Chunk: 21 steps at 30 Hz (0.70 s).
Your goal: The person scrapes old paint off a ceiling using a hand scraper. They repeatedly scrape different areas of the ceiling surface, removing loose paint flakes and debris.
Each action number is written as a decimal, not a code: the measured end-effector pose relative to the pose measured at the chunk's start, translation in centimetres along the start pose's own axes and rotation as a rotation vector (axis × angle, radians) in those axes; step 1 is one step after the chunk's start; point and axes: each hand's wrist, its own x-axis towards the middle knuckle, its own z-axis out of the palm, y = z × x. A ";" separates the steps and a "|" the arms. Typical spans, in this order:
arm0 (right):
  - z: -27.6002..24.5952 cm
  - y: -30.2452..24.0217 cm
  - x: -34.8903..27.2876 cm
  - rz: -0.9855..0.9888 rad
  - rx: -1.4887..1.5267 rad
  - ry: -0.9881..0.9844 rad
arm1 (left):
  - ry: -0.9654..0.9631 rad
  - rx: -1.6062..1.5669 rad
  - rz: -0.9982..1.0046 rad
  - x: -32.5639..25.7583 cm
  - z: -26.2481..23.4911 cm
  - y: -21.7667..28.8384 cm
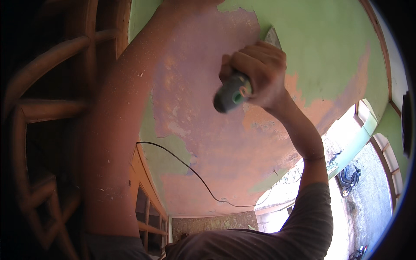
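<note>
My right hand (259, 69) is closed around the dark, green-marked handle (232, 93) of a paint scraper. The metal blade (272, 38) points up past my knuckles against the painted wall (320, 47). Around it, green paint borders a large bare patch (208, 73) of purple and orange-pink with ragged, peeling edges. My left arm reaches up along the wall, speckled with small pale flakes. At the top edge only part of my left hand (193, 2) shows, near the upper rim of the bare patch; its fingers are out of the picture.
A thin black cable (190, 168) hangs in a curve across the lower wall. Wooden frames (56, 106) stand at the left, and an orange window frame (149, 195) with panes is at lower left. Through a bright opening at right, a parked motorcycle (348, 177) is visible.
</note>
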 end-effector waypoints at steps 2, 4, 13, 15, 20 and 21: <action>-3.2 -2.7 -1.8 0.065 -0.058 0.025 | 0.015 -0.036 -0.006 0.5 1.2 1.4; -4.0 -6.4 -1.8 0.076 0.104 0.078 | -0.040 0.109 0.008 0.3 -2.7 -1.9; -10.2 -19.8 -17.6 0.969 0.754 0.235 | -0.115 0.137 0.170 -0.2 -1.1 -0.5; -10.1 -21.7 -19.4 1.101 0.851 0.361 | -0.157 0.152 0.171 -1.3 -1.3 2.6; -14.0 -21.2 -24.4 1.095 0.704 0.360 | -0.224 -0.536 -0.056 -7.8 -5.9 17.0; -15.2 -20.5 -26.9 1.066 0.727 0.310 | -0.237 -0.734 -0.162 -9.9 -8.3 19.0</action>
